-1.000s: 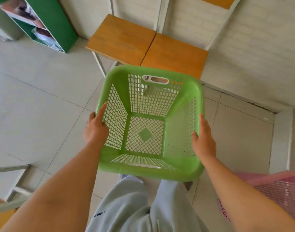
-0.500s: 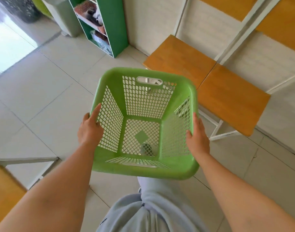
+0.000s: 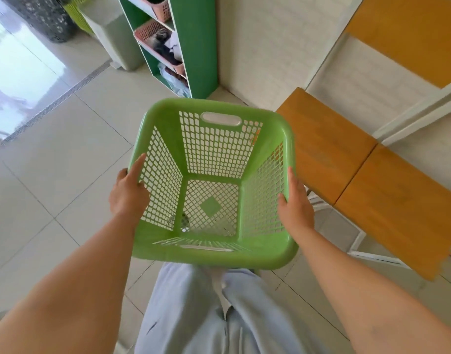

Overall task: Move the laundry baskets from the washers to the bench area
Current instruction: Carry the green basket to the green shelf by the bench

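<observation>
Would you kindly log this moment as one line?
hands: left, right grip green basket rim | basket: empty, airborne | bench: right

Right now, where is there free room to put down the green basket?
The bench on the right is bare across both wooden seats. The floor left of the basket, between it and the green shelf, is also free. The shelf itself is crowded with small baskets and clothes. Both hands, left and right, hold the basket's rim.

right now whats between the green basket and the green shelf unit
In the head view, only bare tiled floor shows between the green laundry basket, held by the left hand and right hand, and the green shelf unit.
</observation>
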Motion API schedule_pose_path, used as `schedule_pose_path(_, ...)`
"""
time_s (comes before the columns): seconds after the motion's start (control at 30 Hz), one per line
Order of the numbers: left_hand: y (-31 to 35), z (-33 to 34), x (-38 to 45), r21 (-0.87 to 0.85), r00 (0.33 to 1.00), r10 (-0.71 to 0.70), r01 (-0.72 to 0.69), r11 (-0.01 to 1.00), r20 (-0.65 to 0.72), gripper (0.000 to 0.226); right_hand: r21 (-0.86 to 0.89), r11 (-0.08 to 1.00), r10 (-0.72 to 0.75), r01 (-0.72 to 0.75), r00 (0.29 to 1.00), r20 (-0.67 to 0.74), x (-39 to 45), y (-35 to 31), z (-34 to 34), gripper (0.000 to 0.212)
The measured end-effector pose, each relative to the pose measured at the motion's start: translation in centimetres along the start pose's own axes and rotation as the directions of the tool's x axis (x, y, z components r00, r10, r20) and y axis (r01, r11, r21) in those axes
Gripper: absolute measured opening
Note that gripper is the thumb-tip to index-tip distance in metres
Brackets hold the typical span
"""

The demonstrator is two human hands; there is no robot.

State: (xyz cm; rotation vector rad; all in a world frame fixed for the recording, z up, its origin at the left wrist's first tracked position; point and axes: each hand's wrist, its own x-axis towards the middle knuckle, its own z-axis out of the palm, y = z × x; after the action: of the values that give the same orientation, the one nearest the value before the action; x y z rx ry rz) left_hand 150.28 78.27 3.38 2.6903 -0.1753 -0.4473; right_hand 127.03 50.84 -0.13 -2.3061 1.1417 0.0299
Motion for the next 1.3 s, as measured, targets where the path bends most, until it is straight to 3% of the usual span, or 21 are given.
schedule_pose_path(0.3, 3.6, -4.1, 19.8, 0.06, 0.983, 0.147, -0.154, 0.986, 0.109, 0.075, 0.059, 0.985, 0.171, -0.165, 0.978, -0.119, 9.6, -10.7, 4.3, 0.075)
schedule_pose_path(0.5, 8.3, -4.2, 30.8, 0.07, 0.955, 0.247, -0.261, 0.963, 0.162, 0.076, 0.124, 0.952, 0.295, -0.279, 0.945, -0.141, 16.3, -14.3, 5.9, 0.078)
schedule_pose_path(0.93, 18.2, 3.9, 48.2, 0.099, 0.891, 0.368, -0.405, 0.909, 0.265, 0.078, 0.203, 0.832, 0.554, -0.516, 0.796, -0.245, 31.9, -15.5, 8.8, 0.079)
schedule_pose_path(1.3, 21.5, 14.6, 58.1, 0.06, 0.814, 0.458, -0.51, 0.858, 0.357, 0.073, 0.215, 0.774, 0.632, -0.595, 0.716, -0.297, 41.5, -12.2, 14.6, 0.076)
